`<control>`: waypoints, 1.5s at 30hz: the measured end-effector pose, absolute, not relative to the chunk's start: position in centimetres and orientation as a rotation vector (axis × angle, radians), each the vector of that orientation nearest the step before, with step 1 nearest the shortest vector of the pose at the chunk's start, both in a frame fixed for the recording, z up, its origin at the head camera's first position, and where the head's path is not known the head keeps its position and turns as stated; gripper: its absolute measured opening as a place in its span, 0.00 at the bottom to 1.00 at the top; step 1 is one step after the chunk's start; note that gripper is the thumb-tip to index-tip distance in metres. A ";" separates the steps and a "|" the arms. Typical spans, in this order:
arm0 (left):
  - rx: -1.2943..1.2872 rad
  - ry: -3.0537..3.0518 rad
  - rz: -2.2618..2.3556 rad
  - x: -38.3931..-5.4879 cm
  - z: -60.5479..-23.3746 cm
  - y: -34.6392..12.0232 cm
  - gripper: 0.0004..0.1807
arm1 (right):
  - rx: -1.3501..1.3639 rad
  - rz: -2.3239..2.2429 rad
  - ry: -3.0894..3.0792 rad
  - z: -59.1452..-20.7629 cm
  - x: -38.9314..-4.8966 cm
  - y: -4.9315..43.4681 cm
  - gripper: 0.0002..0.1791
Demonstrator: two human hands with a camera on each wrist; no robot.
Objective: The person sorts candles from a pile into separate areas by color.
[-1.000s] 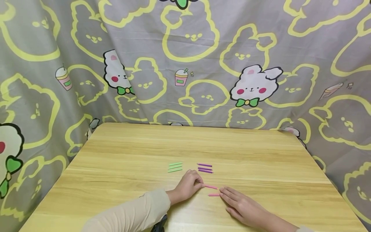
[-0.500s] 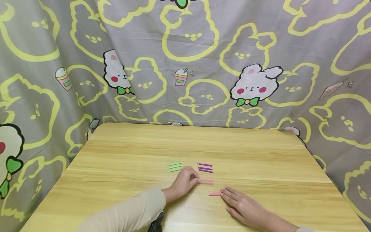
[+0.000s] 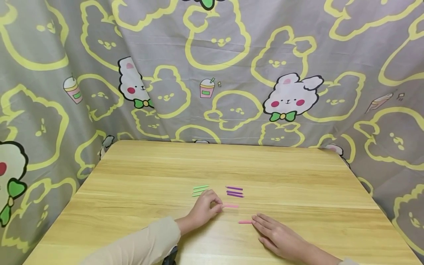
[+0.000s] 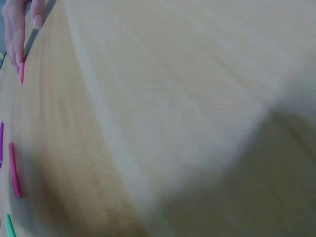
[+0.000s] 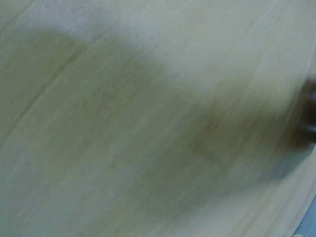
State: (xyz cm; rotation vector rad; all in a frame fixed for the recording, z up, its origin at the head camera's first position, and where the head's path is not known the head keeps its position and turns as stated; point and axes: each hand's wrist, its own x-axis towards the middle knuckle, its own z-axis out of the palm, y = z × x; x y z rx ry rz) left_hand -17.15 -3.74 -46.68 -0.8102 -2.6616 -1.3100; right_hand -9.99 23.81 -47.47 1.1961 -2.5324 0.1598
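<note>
My left hand (image 3: 202,210) pinches the left end of a thin pink candle (image 3: 230,206), between finger and thumb, low over the table. In the left wrist view that candle (image 4: 14,170) lies at the left edge, and the left hand itself is out of sight. My right hand (image 3: 276,233) rests on the table with its fingers straight and together. Their tips cover the right end of a second pink candle (image 3: 245,222), also seen in the left wrist view under the fingertips (image 4: 19,57). The right wrist view shows mostly blurred table.
Several green candles (image 3: 200,187) lie in a group behind my left hand, partly hidden by it. To their right are 3 purple candles (image 3: 234,193). The wooden table (image 3: 149,165) ends at a patterned grey curtain (image 3: 232,121).
My left hand has drawn its pink candle away from the right hand, leftward and slightly back, toward the green candles. The right hand and its pink candle have stayed almost still.
</note>
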 end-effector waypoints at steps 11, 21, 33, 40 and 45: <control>-0.887 -2.623 -1.200 -15.8 -47.3 -5.9 0.04 | 1.194 0.188 -2.516 -47.6 -10.0 23.8 0.24; -0.840 -2.606 -1.125 -15.1 -48.0 -7.1 0.04 | 1.193 0.188 -2.515 -47.5 -10.1 23.8 0.24; -0.837 -2.631 -1.085 -14.9 -48.5 -7.6 0.04 | 1.200 0.192 -2.502 -47.6 -10.2 23.8 0.25; -0.847 -2.644 -1.079 -14.9 -48.5 -7.9 0.04 | 1.189 0.187 -2.513 -47.5 -10.1 23.7 0.25; -0.856 -2.629 -1.096 -14.9 -48.6 -8.0 0.04 | 1.193 0.190 -2.515 -47.5 -10.1 23.7 0.24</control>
